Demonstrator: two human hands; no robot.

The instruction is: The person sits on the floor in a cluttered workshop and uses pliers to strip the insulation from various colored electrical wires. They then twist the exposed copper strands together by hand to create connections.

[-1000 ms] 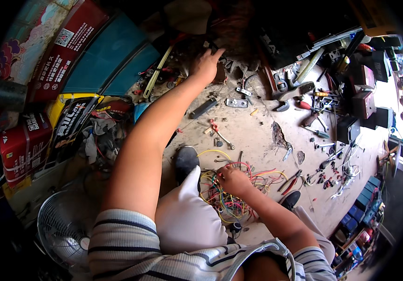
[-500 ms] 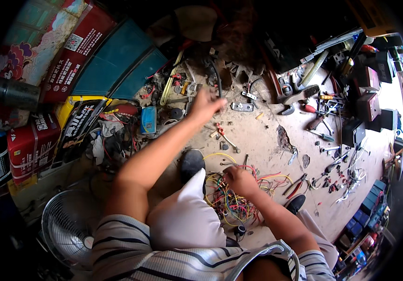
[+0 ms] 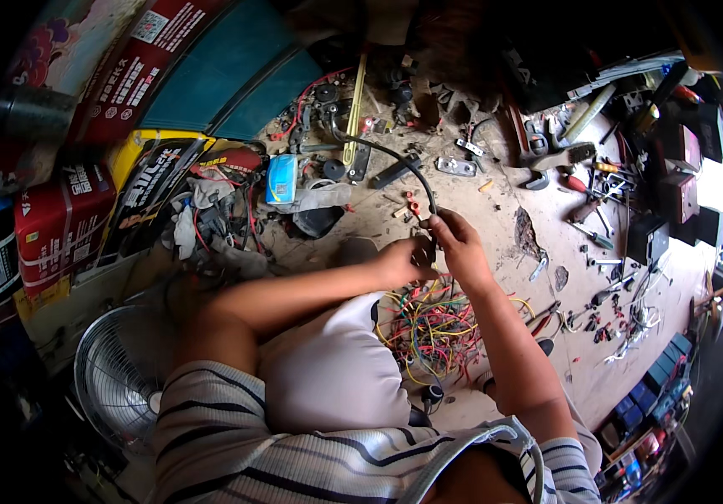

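Observation:
My right hand (image 3: 462,248) pinches a thick black cable (image 3: 407,164), which arches from the back of the floor down to my fingers. My left hand (image 3: 407,260) is closed low on the same cable, just left of and below my right hand. Behind my hands lie small red-and-metal pieces (image 3: 414,206), and farther back a black bar (image 3: 395,172) lies under the cable. A tangle of red, yellow and green wires (image 3: 428,332) lies on the floor beneath my hands, beside my light-trousered leg.
Boxes (image 3: 55,239) and a blue panel (image 3: 218,76) line the left, with a fan (image 3: 113,378) lower down. Scattered hand tools (image 3: 588,193) and dark boxes (image 3: 647,239) crowd the right; a blue packet (image 3: 281,179) lies back left. The floor (image 3: 563,252) has broken patches.
My left hand has come down from the back of the floor, drawing the black cable toward me. My right hand has risen from the wire tangle and taken hold of it.

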